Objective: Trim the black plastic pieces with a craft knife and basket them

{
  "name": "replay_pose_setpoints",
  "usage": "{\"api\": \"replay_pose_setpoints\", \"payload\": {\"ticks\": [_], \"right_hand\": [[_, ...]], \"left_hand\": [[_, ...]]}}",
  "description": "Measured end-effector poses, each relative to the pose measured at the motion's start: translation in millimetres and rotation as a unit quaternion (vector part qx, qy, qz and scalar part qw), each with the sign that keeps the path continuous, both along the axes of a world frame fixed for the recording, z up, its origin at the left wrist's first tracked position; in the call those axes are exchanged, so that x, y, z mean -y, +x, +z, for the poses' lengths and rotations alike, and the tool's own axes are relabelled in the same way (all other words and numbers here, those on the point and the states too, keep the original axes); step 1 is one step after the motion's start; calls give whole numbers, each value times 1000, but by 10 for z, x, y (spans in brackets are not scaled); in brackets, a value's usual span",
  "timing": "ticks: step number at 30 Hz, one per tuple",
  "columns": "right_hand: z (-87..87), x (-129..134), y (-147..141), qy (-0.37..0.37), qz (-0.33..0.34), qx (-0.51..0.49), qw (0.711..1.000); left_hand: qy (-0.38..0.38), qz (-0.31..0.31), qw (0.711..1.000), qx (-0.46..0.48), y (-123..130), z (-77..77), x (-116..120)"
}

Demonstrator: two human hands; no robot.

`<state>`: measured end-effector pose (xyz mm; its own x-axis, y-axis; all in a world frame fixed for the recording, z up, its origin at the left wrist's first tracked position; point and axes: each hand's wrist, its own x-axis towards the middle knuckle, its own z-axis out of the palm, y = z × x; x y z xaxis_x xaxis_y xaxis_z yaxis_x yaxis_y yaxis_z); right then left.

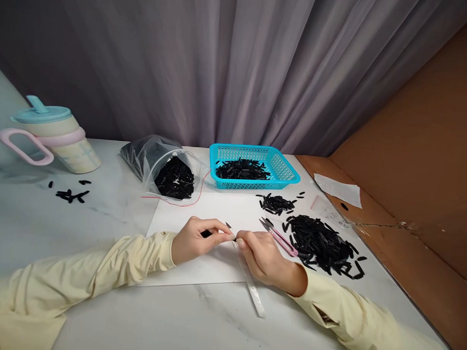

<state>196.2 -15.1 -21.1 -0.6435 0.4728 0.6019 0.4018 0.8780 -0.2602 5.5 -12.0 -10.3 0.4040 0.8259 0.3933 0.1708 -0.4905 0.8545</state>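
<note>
While both hands meet over the paper (217, 207), left hand (195, 240) pinches a black piece (206, 234); right hand (262, 256) grips pink snips (279, 237) near the pile (321, 242).

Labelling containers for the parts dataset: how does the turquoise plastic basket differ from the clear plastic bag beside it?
The turquoise perforated plastic basket is rigid and sits upright, open on top; the clear zip-type plastic bag is soft, crumpled and lies on its side. The basket's walls are opaque with holes; the bag is see-through. The basket's small black pieces lie in a shallow layer; the bag's bunch near its mouth. Both hold similar black pieces on the white table.
</note>
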Motion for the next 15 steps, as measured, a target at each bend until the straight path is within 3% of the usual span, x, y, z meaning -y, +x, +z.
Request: {"api": "replay_pose_setpoints", "payload": {"ticks": [4,7,11,15], "right_hand": [[12,-3,-3,4,-7,10,1000],[3,-14,-3,49,-24,25,998],[-26,-39,1,91,-42,25,995],[-26,-51,3,120,-46,35,991]], "left_hand": [[-75,-3,997,26,3,10,18],[-139,-15,989,51,4,14,39],[-253,-29,961,106,22,49,68],[-306,-21,943,130,49,99,93]]}}
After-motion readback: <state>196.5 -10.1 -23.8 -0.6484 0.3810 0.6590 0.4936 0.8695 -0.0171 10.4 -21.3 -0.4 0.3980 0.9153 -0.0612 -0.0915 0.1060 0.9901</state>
